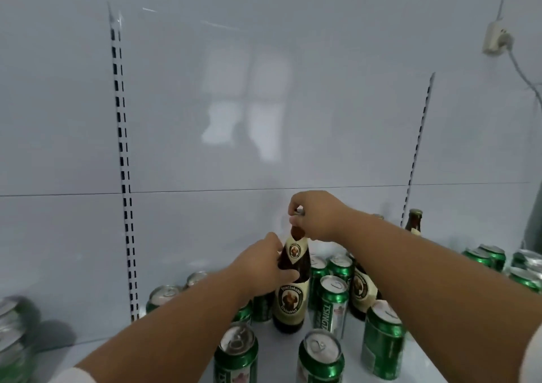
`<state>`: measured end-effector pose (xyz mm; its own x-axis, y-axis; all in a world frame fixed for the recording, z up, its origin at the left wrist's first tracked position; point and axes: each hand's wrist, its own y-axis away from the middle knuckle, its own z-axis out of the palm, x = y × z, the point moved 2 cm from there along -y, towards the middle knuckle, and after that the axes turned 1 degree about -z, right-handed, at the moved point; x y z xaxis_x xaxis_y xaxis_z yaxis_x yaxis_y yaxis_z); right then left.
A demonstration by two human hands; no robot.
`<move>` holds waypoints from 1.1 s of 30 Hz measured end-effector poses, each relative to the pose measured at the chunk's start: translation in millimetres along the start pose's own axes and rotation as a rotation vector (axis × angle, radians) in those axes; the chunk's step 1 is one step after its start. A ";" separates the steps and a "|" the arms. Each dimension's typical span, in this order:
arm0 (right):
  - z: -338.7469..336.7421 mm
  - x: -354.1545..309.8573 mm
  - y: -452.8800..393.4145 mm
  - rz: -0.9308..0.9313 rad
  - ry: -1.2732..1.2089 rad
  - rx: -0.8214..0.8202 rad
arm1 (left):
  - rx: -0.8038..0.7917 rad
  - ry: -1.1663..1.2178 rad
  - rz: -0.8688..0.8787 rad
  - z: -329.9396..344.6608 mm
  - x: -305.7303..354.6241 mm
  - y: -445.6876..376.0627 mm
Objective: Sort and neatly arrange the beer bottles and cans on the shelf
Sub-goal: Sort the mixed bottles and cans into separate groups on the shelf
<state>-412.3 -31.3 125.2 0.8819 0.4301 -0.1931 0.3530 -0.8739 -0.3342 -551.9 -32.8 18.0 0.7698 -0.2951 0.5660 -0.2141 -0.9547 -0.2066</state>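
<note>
A brown beer bottle [291, 297] with a cream label stands upright on the white shelf [275, 350] among several green cans. My left hand [261, 262] grips its shoulder from the left. My right hand [315, 214] pinches the cap at the top of the neck. A second bottle of the same kind [362, 291] stands just to the right, partly hidden by my right forearm. A green can [331, 305] stands between the two bottles. A third brown bottle [414, 221] stands at the back right.
More green cans stand in front [237, 353], [320, 356], [382, 338], at the left [162, 296] and at the far right [485, 255]. Blurred cans sit at the left edge [11, 333]. The white back panel carries slotted uprights [124, 177]. A wall socket with cable [495, 41] hangs at the upper right.
</note>
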 end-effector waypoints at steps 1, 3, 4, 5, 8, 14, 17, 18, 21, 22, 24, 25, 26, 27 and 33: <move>-14.7 0.5 -1.4 0.001 -0.044 0.028 | 0.057 0.105 0.008 -2.2 2.9 0.1; -49.2 -0.9 -1.9 0.003 -0.145 0.105 | 0.178 0.284 0.039 -8.3 14.6 1.2; -67.5 -2.5 -1.4 -0.009 -0.200 0.151 | 0.230 0.340 0.061 -10.5 23.4 1.7; -85.0 -5.5 0.3 -0.027 -0.252 0.194 | 0.280 0.386 0.081 -11.3 33.5 2.1; -120.2 -18.7 8.4 -0.110 -0.339 0.315 | 0.467 0.510 0.084 -10.3 64.4 3.3; -104.1 -37.4 30.1 -0.141 -0.917 0.326 | 0.868 0.464 0.060 -7.4 106.1 26.8; -89.8 -49.3 45.5 -0.141 -1.198 0.307 | 0.969 0.433 0.001 -0.8 108.6 56.9; -86.8 -56.6 52.4 -0.155 -1.217 0.319 | 1.006 0.406 -0.025 0.2 107.8 70.5; -77.8 -90.2 78.5 -0.253 -1.228 0.289 | 1.126 0.350 -0.105 -0.8 103.6 119.5; -73.9 -104.7 88.9 -0.295 -1.241 0.254 | 1.167 0.332 -0.143 -1.8 101.1 139.2; -65.6 -134.1 111.0 -0.356 -1.283 0.171 | 1.230 0.279 -0.221 -4.8 95.0 181.1; -61.3 -148.5 122.5 -0.371 -1.305 0.120 | 1.254 0.250 -0.256 -6.4 91.3 203.4; -57.1 -163.2 134.6 -0.380 -1.325 0.067 | 1.276 0.215 -0.296 -8.1 87.5 226.3; -53.3 -177.7 146.8 -0.391 -1.341 0.021 | 1.292 0.176 -0.337 -9.6 84.2 248.7; -31.9 -270.8 216.6 -0.492 -1.328 -0.135 | 1.387 0.083 -0.480 -18.2 60.5 358.7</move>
<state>-564.7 -344.3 134.5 -0.2545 0.5153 -0.8183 0.6256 -0.5576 -0.5457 -593.1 -393.7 -7.4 0.5524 -0.0139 0.8334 0.8195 -0.1738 -0.5461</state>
